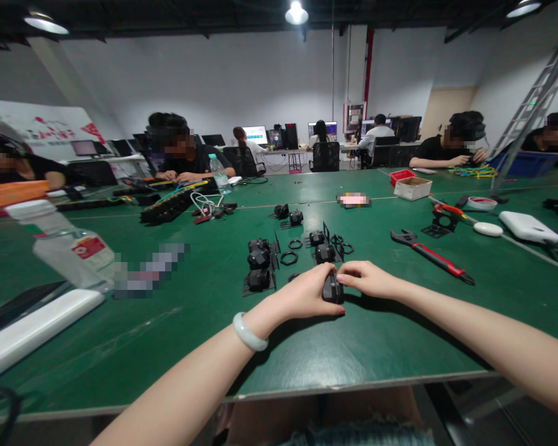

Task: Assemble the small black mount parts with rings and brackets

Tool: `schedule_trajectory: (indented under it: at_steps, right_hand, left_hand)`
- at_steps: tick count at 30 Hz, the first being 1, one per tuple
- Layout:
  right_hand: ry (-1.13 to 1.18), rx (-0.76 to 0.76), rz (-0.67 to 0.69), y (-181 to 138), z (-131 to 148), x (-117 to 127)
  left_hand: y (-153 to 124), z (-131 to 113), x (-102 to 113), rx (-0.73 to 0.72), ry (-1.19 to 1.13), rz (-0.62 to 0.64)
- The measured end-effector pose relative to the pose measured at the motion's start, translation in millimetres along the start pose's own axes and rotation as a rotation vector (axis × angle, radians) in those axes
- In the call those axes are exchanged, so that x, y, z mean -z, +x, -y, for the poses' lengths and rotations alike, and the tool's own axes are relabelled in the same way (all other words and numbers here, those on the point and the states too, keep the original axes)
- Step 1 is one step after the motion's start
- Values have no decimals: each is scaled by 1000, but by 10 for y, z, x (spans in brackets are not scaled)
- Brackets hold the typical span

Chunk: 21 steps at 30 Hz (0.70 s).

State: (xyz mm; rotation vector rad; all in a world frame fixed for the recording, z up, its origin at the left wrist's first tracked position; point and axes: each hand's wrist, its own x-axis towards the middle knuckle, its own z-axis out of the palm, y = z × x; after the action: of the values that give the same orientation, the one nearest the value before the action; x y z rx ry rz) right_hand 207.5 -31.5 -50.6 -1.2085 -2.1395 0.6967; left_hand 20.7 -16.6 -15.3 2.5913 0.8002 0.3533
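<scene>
Being held near the frame's middle, a black part (333,292), pinched by the left hand (309,290), touched by the right hand (366,279), whose grip cannot be told, green counter (353,347) seen below

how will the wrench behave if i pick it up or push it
The wrench is probably stiff and heavy for its size, as its head looks like solid metal. Lying flat on the green table, it would likely slide or pivot rather than roll. Its red and black handle looks coated, so it may grip well.
</scene>
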Motion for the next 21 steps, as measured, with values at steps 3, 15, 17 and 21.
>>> schedule_trajectory:
  at_steps: [3,15,17,21]
  right_hand:
    - [-7,1,0,1,2,-3]
    - [-4,61,40,-57,30,20]
    - [-19,62,32,-59,28,21]
    - [-30,66,25,-62,30,21]
  left_hand:
    - [1,-8,2,0,0,0]
    - [5,10,-6,9,-1,1]
    - [5,5,-5,9,-8,2]
    - [6,-3,-3,13,-16,3]
